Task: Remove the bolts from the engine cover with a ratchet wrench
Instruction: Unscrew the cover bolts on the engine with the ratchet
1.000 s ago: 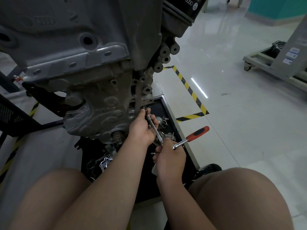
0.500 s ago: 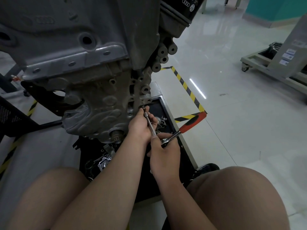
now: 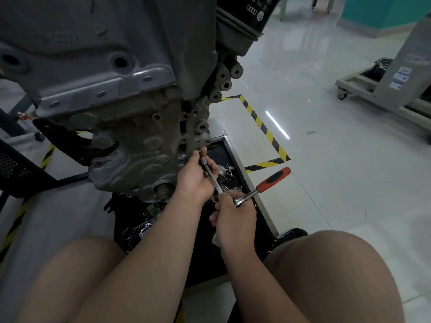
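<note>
Your left hand [image 3: 196,180] pinches the slim knurled steel extension bar [image 3: 211,174], its tip against the rough cast engine cover [image 3: 140,155]. Your right hand [image 3: 235,217] grips the chrome head of the ratchet wrench [image 3: 268,183], red handle free.

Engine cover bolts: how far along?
Done: unclear; some holes in the engine cover look empty. In hand: left hand holds the extension bar, socket against the cover's edge; right hand grips the ratchet wrench head. Left: this bolt, hidden under the socket, not yet out.

left hand [image 3: 194,180] steadies the extension bar [image 3: 211,174] at the engine cover [image 3: 140,145] — right hand [image 3: 235,220] grips the ratchet wrench [image 3: 263,186].
</note>
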A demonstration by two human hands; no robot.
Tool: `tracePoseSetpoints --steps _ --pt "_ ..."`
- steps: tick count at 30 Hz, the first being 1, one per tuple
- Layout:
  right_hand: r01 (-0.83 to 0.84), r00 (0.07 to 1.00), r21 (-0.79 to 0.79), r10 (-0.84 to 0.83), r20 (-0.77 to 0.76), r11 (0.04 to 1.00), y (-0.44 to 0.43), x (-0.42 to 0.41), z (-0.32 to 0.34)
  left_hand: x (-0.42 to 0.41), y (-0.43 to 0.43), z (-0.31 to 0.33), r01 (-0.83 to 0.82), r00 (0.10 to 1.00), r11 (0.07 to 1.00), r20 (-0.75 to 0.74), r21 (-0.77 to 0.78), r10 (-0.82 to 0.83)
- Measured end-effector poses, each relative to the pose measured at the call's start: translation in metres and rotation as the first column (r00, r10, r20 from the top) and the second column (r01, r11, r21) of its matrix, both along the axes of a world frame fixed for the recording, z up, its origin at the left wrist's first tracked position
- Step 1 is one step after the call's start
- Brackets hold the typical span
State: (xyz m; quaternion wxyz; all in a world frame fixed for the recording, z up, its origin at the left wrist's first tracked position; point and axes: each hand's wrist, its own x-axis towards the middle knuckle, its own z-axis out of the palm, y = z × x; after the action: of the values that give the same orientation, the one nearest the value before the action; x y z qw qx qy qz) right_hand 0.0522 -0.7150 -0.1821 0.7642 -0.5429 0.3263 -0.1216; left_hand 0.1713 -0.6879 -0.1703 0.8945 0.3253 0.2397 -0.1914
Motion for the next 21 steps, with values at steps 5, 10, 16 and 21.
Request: tracePoseSetpoints --steps 5,10,16,21 --pt "0.014 1.000 0.007 -0.014 0.005 1.000 -0.0028 0.0010 -0.0026 -0.0004 -0.0020 -0.0037 -0.025 0.998 0.999 -0.056 -0.045 0.023" --pt "0.021 1.000 0.039 -0.021 0.003 0.999 -0.0042 0.0024 -0.0046 -0.0003 -0.0034 -0.0051 -0.039 0.997 0.998 -0.070 -0.057 0.035" --pt "0.008 0.998 0.029 -0.010 0.060 1.000 -0.0065 0.0040 -0.0003 0.0033 -0.0057 -0.0007 -0.059 0.996 0.997 -0.066 -0.052 0.055" --pt "-0.064 0.996 -0.019 0.065 0.054 0.998 0.0013 0.0037 0.0007 0.0061 -0.0028 -0.0018 0.005 1.000 1.000 -0.030 0.024 -0.004"
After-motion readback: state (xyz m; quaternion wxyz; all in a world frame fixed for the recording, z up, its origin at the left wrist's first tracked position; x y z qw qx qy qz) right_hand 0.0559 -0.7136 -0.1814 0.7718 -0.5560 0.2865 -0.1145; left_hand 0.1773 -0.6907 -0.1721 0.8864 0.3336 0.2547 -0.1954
